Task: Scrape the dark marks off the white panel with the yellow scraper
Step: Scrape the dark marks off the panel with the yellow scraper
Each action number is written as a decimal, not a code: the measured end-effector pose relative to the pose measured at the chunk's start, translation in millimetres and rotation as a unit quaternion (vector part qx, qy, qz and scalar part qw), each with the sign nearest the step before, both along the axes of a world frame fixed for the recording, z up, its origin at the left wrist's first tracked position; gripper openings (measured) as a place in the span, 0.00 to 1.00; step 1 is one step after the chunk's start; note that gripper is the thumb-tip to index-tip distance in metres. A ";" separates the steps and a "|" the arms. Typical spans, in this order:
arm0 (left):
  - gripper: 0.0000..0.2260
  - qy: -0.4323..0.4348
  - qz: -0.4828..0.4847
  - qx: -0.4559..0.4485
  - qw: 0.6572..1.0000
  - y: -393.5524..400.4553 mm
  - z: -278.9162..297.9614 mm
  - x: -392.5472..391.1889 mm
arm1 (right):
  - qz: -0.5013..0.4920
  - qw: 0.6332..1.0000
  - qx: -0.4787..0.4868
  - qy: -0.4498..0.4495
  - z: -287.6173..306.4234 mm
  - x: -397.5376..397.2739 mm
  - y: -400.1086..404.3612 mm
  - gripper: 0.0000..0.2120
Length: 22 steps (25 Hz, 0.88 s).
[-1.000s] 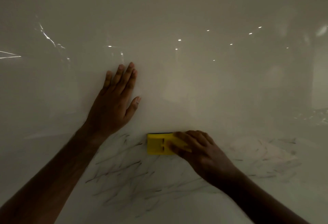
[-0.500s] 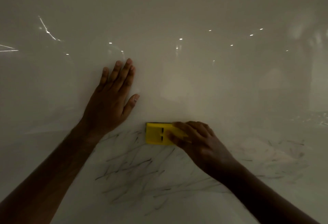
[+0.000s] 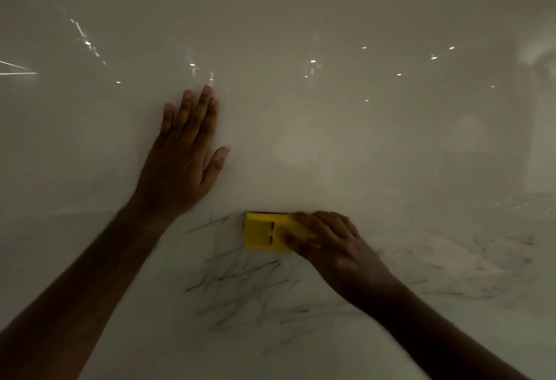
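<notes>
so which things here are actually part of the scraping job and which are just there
Part of the job:
- yellow scraper, held flat on the panel
- right hand, gripping the scraper
- dark marks, mostly below the scraper
- white panel
- left hand, pressed flat on the panel

Just there:
- reflected light spots on the glossy surface; no other loose items in view

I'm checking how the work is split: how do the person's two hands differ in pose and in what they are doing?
The left hand lies flat and open on the white panel, holding nothing; the right hand is curled around the yellow scraper. The left sits on unmarked surface above the dark marks; the right is at their upper edge. Both touch the panel.
</notes>
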<state>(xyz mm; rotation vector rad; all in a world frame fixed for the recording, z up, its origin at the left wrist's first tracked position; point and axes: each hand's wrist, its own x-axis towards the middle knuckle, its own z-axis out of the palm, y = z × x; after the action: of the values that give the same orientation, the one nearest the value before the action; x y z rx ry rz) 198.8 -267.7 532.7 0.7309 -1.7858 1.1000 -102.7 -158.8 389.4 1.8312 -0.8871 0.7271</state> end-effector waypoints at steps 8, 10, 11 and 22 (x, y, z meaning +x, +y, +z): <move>0.32 0.001 -0.004 -0.004 1.000 -3.1 -5.4 13.0 | 0.010 0.995 -0.047 -0.087 45.4 44.1 -17.9 0.25; 0.32 -0.004 -0.001 -0.008 1.000 -5.1 -6.0 16.1 | 0.021 0.999 -0.016 -0.043 21.5 54.2 -19.4 0.24; 0.32 -0.005 -0.001 -0.009 1.000 -6.2 -6.7 20.0 | 0.018 1.000 0.002 -0.020 7.5 50.4 -16.5 0.25; 0.32 0.009 -0.011 0.003 1.000 -9.2 -14.8 45.6 | 0.011 0.999 -0.026 -0.041 34.2 86.0 -25.4 0.24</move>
<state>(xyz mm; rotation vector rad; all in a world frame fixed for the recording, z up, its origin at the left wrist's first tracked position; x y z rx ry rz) 244.4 -276.9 517.8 0.7208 -1.7780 1.0710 -16.7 -184.3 423.5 1.7775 -0.8948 0.8369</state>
